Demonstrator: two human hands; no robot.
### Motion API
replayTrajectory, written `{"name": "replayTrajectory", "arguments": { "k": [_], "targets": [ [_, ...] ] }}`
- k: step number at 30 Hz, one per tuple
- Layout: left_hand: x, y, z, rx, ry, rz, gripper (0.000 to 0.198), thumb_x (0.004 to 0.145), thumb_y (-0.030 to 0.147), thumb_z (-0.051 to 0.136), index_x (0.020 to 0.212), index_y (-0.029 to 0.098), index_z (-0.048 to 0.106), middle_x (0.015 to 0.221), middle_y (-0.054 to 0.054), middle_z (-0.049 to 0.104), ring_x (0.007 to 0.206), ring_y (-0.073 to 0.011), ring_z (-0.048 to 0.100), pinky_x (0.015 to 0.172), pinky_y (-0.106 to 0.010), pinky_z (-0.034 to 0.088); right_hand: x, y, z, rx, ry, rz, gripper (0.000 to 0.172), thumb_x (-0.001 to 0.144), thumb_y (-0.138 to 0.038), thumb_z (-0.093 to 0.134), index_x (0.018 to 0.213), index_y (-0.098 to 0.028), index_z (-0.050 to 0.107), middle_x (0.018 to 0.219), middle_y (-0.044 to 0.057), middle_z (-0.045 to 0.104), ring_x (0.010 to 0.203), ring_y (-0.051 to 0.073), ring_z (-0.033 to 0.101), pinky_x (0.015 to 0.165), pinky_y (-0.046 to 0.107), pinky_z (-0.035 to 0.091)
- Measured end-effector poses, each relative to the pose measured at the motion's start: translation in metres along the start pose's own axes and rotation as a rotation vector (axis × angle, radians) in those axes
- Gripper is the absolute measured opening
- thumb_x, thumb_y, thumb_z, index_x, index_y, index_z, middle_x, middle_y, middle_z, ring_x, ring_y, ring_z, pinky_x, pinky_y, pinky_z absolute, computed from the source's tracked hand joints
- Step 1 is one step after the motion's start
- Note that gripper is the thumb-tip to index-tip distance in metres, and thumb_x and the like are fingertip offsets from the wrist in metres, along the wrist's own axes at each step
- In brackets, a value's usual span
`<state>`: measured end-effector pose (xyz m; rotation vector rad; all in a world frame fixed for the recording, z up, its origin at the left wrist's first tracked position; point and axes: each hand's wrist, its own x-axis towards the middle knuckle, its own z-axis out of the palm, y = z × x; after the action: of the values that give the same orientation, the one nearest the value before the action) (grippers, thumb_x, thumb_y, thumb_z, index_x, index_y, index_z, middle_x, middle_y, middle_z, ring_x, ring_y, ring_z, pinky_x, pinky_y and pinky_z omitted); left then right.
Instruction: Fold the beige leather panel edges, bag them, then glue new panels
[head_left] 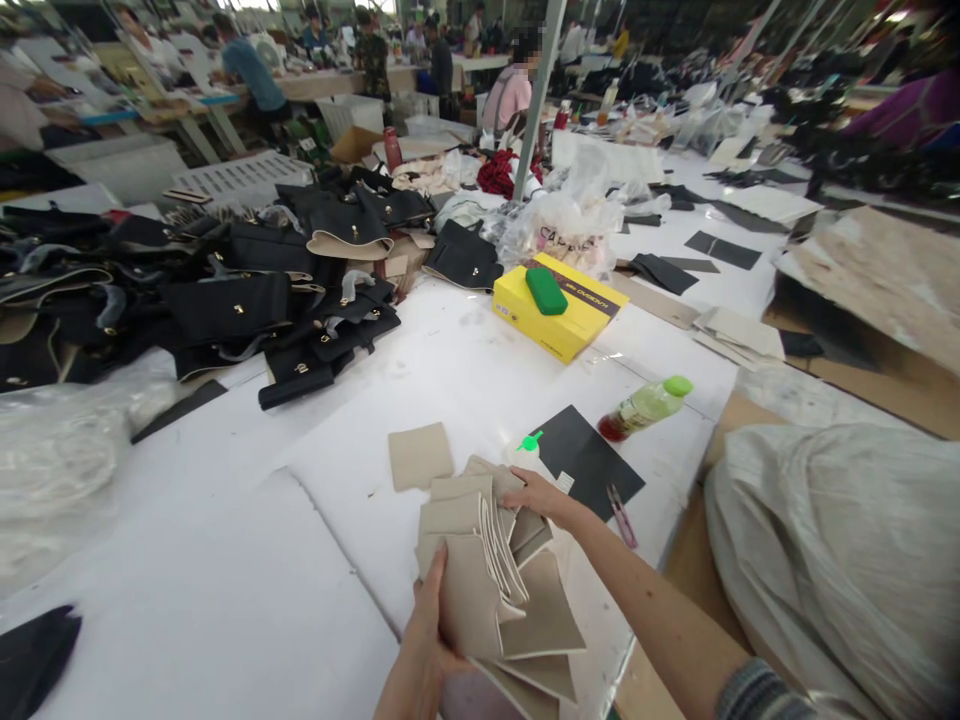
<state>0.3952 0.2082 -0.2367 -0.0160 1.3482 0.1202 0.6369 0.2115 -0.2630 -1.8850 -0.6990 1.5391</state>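
A fanned bundle of beige leather-like panels [469,580] with pale edges is in front of me. My left hand [429,625] grips its left side, the thumb lying on top and the fingers partly underneath. At the far edge of the bundle, my right hand [540,495] has its fingers closed on the upper panels. One loose beige panel [420,457] lies flat just beyond. Beside my right hand stands a small white bottle with a green nozzle [531,445], partly hidden. A black sheet [581,455] and pink-handled thread snips [622,515] lie to the right.
A yellow box [551,310] carries a green case [547,290]. A green-capped drink bottle [645,408] lies tilted near the right edge. Black bags [225,310] are heaped at left. A white sack [832,540] bulges at right. A metal post [538,110] rises behind; people work farther back.
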Motion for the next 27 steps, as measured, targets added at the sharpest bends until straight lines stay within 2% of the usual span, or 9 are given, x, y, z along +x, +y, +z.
{"name": "replayTrajectory", "arguments": {
  "k": [2, 5, 9, 15, 20, 24, 27],
  "targets": [
    [-0.002, -0.001, 0.001, -0.024, -0.017, 0.009, 0.078, 0.067, 0.072, 0.065, 0.128, 0.023, 0.054, 0.099, -0.014, 0.071, 0.094, -0.0345, 0.067, 0.078, -0.050, 0.055, -0.005, 0.000, 0.004, 0.103, -0.137, -0.004, 0.049, 0.061, -0.022, 0.073, 0.109, -0.017, 0.064, 0.082, 0.003, 0.071, 0.074, 0.022, 0.067, 0.069, 0.035, 0.055],
    [-0.004, -0.001, 0.001, -0.069, -0.036, 0.021, 0.078, 0.069, 0.068, 0.066, 0.130, 0.020, 0.053, 0.092, -0.011, 0.072, 0.090, -0.0333, 0.068, 0.077, -0.049, 0.056, -0.016, 0.004, 0.015, 0.227, -0.241, -0.018, 0.051, 0.059, -0.021, 0.068, 0.110, -0.020, 0.063, 0.075, 0.000, 0.070, 0.065, 0.020, 0.065, 0.060, 0.033, 0.054],
    [-0.009, 0.000, -0.001, -0.136, -0.059, -0.010, 0.076, 0.070, 0.064, 0.069, 0.128, 0.017, 0.054, 0.087, -0.009, 0.072, 0.087, -0.0325, 0.069, 0.075, -0.045, 0.057, -0.030, 0.013, 0.032, 0.325, -0.256, -0.060, 0.051, 0.060, -0.022, 0.066, 0.111, -0.022, 0.061, 0.078, -0.001, 0.070, 0.062, 0.018, 0.065, 0.057, 0.029, 0.052],
    [-0.022, -0.005, -0.006, -0.154, -0.058, 0.203, 0.062, 0.077, 0.059, 0.065, 0.124, 0.019, 0.057, 0.089, -0.009, 0.073, 0.085, -0.0300, 0.070, 0.071, -0.040, 0.058, -0.046, 0.014, 0.053, 0.410, -0.234, -0.142, 0.052, 0.060, -0.022, 0.068, 0.112, -0.022, 0.062, 0.084, 0.000, 0.071, 0.068, 0.019, 0.066, 0.062, 0.030, 0.052],
    [-0.027, -0.010, -0.024, -0.069, 0.003, 0.359, 0.064, 0.074, 0.056, 0.069, 0.126, 0.023, 0.053, 0.098, -0.009, 0.072, 0.087, -0.0269, 0.070, 0.074, -0.037, 0.057, -0.066, 0.026, 0.080, 0.438, -0.123, -0.194, 0.053, 0.066, -0.029, 0.065, 0.119, -0.024, 0.059, 0.091, 0.002, 0.072, 0.073, 0.021, 0.068, 0.063, 0.031, 0.053],
    [-0.026, -0.012, -0.031, 0.113, 0.005, 0.400, 0.073, 0.071, 0.055, 0.074, 0.131, 0.026, 0.045, 0.106, -0.008, 0.070, 0.090, -0.0260, 0.069, 0.077, -0.037, 0.056, -0.091, 0.053, 0.106, 0.359, 0.073, -0.161, 0.049, 0.073, -0.034, 0.060, 0.120, -0.022, 0.058, 0.091, 0.005, 0.072, 0.074, 0.023, 0.068, 0.062, 0.033, 0.053],
    [-0.018, -0.016, -0.028, 0.283, 0.007, 0.398, 0.081, 0.067, 0.054, 0.077, 0.134, 0.025, 0.041, 0.101, -0.009, 0.070, 0.085, -0.0273, 0.069, 0.076, -0.040, 0.056, -0.104, 0.072, 0.114, 0.253, 0.241, -0.110, 0.042, 0.075, -0.028, 0.056, 0.116, -0.020, 0.059, 0.091, 0.007, 0.072, 0.079, 0.025, 0.069, 0.065, 0.034, 0.052]
  ]
}}
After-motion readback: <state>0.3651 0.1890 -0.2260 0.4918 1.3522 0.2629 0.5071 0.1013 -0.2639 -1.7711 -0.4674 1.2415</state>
